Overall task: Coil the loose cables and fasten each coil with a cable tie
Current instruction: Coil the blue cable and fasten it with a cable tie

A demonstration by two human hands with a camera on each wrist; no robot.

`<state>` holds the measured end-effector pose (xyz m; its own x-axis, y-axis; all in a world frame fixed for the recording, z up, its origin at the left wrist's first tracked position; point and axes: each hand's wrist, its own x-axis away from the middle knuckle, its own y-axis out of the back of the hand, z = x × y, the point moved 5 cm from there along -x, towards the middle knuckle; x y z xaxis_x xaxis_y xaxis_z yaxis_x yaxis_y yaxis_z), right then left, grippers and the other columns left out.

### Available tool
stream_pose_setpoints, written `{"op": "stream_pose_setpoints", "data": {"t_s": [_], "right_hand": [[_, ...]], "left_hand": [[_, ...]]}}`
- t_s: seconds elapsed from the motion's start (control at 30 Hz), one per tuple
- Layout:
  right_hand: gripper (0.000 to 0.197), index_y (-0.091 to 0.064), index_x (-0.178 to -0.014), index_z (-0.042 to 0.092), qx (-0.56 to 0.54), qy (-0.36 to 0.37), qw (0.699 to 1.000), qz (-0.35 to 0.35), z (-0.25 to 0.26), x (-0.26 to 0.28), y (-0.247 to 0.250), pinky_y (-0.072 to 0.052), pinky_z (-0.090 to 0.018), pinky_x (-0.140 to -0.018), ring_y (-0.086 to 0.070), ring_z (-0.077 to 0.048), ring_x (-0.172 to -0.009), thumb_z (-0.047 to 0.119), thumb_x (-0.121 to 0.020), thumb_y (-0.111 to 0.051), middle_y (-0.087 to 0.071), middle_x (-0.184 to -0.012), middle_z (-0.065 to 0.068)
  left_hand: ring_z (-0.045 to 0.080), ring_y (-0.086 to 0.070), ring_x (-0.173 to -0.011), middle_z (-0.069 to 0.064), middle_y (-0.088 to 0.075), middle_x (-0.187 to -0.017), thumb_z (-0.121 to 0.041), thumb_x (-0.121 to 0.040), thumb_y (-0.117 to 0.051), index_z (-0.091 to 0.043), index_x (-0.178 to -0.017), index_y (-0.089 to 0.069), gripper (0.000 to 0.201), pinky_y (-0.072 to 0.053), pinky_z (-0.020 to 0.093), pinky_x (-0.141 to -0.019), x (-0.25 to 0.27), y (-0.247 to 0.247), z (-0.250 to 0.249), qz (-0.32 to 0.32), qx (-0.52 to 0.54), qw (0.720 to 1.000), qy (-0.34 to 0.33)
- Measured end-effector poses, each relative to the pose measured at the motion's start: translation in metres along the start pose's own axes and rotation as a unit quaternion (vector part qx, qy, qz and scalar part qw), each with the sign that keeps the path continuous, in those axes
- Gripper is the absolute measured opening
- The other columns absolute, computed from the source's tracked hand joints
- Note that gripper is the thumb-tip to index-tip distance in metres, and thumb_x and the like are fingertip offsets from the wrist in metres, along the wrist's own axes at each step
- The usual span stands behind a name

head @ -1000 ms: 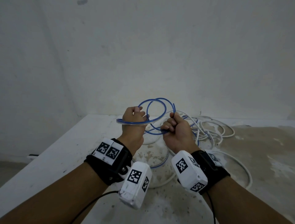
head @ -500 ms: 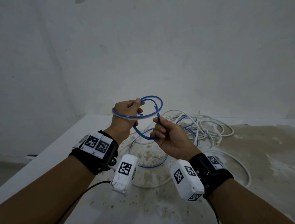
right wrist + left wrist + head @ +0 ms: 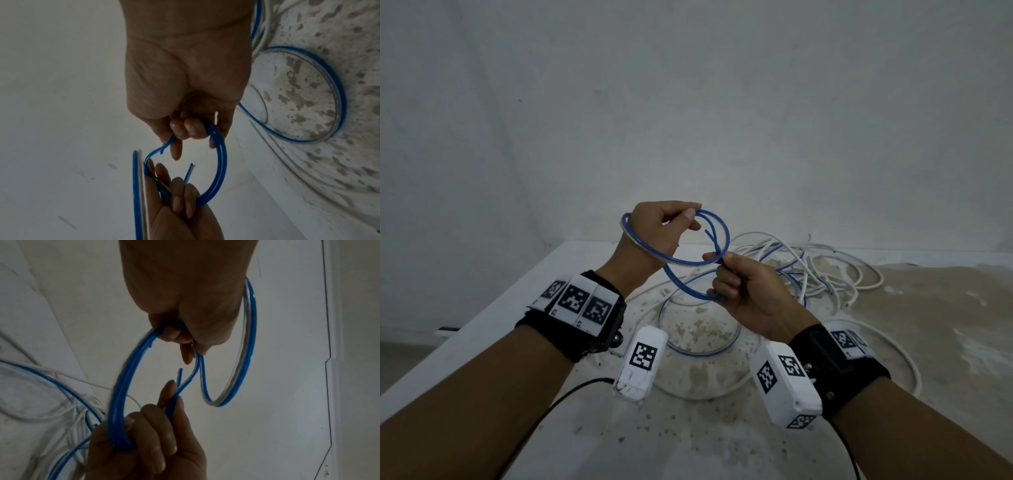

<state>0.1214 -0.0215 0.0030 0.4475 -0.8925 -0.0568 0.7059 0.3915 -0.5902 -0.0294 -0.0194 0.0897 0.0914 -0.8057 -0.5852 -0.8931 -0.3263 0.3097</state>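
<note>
At the far left, a white desk (image 3: 482, 329) was seen against a bare wall (image 3: 722, 102), its surface stained and flaking toward the right. The left hand (image 3: 654, 233) was raised above the desk, its grip closed: thumb and curled fingers pinched the top of a blue cable (image 3: 681, 263) whose loops were passed round the back of the hand. The free end of the cable stood up between the two hands. The right hand (image 3: 750, 291) was held just beside and lower, its grip also closed round the lower bend of the same loops. Beneath the hands, a further length of the blue cable lay in a ring on the desk. To the right, white cables (image 3: 842, 274) were heaped in a loose tangle, partly hidden behind the right hand. How many loops had been gathered could not be made out.
</note>
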Motion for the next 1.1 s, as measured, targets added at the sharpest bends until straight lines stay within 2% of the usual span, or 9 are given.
{"op": "stream_pose_setpoints", "data": {"t_s": [0.1, 0.17, 0.3, 0.53, 0.7, 0.83, 1.0, 1.03, 1.1], "right_hand": [[0.032, -0.07, -0.096, 0.003, 0.011, 0.01, 1.0, 0.01, -0.001, 0.0, 0.0, -0.044, -0.028, -0.065, -0.026, -0.01, -0.046, 0.017, -0.102, -0.042, -0.026, -0.056, 0.003], [0.031, -0.069, -0.097, 0.003, 0.005, 0.013, 1.0, 0.015, 0.0, -0.001, 0.003, -0.043, -0.027, -0.063, -0.026, -0.009, -0.044, 0.018, -0.102, -0.043, -0.026, -0.055, 0.004], [0.029, -0.066, -0.107, 0.002, 0.012, 0.007, 1.0, 0.023, 0.001, -0.004, 0.007, -0.038, -0.024, -0.054, -0.024, -0.006, -0.041, 0.02, -0.103, -0.043, -0.027, -0.051, 0.006], [0.03, -0.067, -0.12, 0.005, 0.068, 0.007, 0.997, 0.023, 0.008, -0.004, 0.005, -0.031, -0.023, -0.05, -0.022, -0.007, -0.042, 0.018, -0.101, -0.046, -0.025, -0.054, 0.005], [0.025, -0.066, -0.117, 0.008, 0.054, 0.022, 0.998, -0.002, 0.007, -0.005, 0.01, -0.03, -0.021, -0.046, -0.029, -0.008, -0.047, 0.013, -0.101, -0.048, -0.05, -0.069, 0.001], [0.02, -0.069, -0.109, 0.005, 0.073, 0.023, 0.997, -0.025, 0.007, -0.007, 0.01, -0.029, -0.02, -0.043, -0.031, -0.008, -0.047, 0.007, -0.098, -0.052, -0.059, -0.076, -0.003], [0.018, -0.068, -0.11, 0.003, 0.068, 0.04, 0.996, -0.049, 0.011, -0.01, 0.012, -0.028, -0.018, -0.042, -0.031, -0.008, -0.046, 0.005, -0.095, -0.057, -0.066, -0.075, -0.005], [0.021, -0.067, -0.112, 0.002, 0.065, 0.04, 0.996, -0.048, 0.011, -0.01, 0.013, -0.028, -0.018, -0.042, -0.032, -0.008, -0.046, 0.004, -0.094, -0.057, -0.066, -0.074, -0.005], [0.024, -0.067, -0.116, 0.001, 0.06, 0.034, 0.997, -0.044, 0.009, -0.009, 0.016, -0.029, -0.018, -0.042, -0.033, -0.008, -0.046, 0.004, -0.094, -0.057, -0.065, -0.075, -0.004]], "left_hand": [[0.003, -0.062, -0.061, -0.004, -0.068, -0.063, -0.031, -0.095, -0.063, -0.019, -0.069, -0.072, 0.031, -0.048, 0.012, -0.062, -0.002, 0.004, -0.005, 0.012, -0.062, 0.998, -0.013], [0.001, -0.063, -0.063, -0.005, -0.069, -0.067, -0.028, -0.096, -0.061, -0.02, -0.071, -0.071, 0.028, -0.049, 0.016, -0.063, -0.006, 0.004, -0.003, 0.052, -0.068, 0.996, 0.014], [0.004, -0.07, -0.08, -0.007, -0.074, -0.077, -0.026, -0.099, -0.056, -0.015, -0.086, -0.076, 0.027, -0.053, 0.023, -0.081, -0.003, -0.003, -0.004, 0.135, -0.104, 0.985, 0.015], [0.003, -0.07, -0.079, -0.008, -0.076, -0.076, -0.034, -0.096, -0.06, -0.021, -0.08, -0.078, 0.028, -0.057, 0.036, -0.084, -0.001, -0.001, 0.002, 0.095, -0.142, 0.985, 0.003], [0.005, -0.071, -0.079, -0.008, -0.076, -0.076, -0.034, -0.095, -0.062, -0.019, -0.083, -0.08, 0.026, -0.056, 0.038, -0.085, 0.003, -0.004, 0.004, 0.087, -0.114, 0.989, 0.022], [0.006, -0.072, -0.081, -0.005, -0.076, -0.078, -0.029, -0.096, -0.062, -0.018, -0.081, -0.078, 0.024, -0.055, 0.036, -0.09, 0.006, -0.005, 0.005, 0.063, -0.096, 0.993, 0.009], [0.011, -0.073, -0.079, -0.004, -0.076, -0.08, -0.032, -0.095, -0.062, -0.018, -0.084, -0.078, 0.024, -0.057, 0.04, -0.086, 0.007, -0.003, 0.01, 0.033, -0.077, 0.996, 0.017], [0.011, -0.073, -0.077, -0.005, -0.076, -0.08, -0.032, -0.095, -0.063, -0.02, -0.083, -0.078, 0.023, -0.058, 0.039, -0.082, 0.007, -0.003, 0.009, 0.041, -0.077, 0.996, 0.019], [0.01, -0.068, -0.062, -0.007, -0.076, -0.077, -0.031, -0.094, -0.064, -0.024, -0.079, -0.076, 0.021, -0.058, 0.035, -0.06, 0.008, -0.003, 0.005, 0.072, -0.088, 0.993, 0.03]]}}
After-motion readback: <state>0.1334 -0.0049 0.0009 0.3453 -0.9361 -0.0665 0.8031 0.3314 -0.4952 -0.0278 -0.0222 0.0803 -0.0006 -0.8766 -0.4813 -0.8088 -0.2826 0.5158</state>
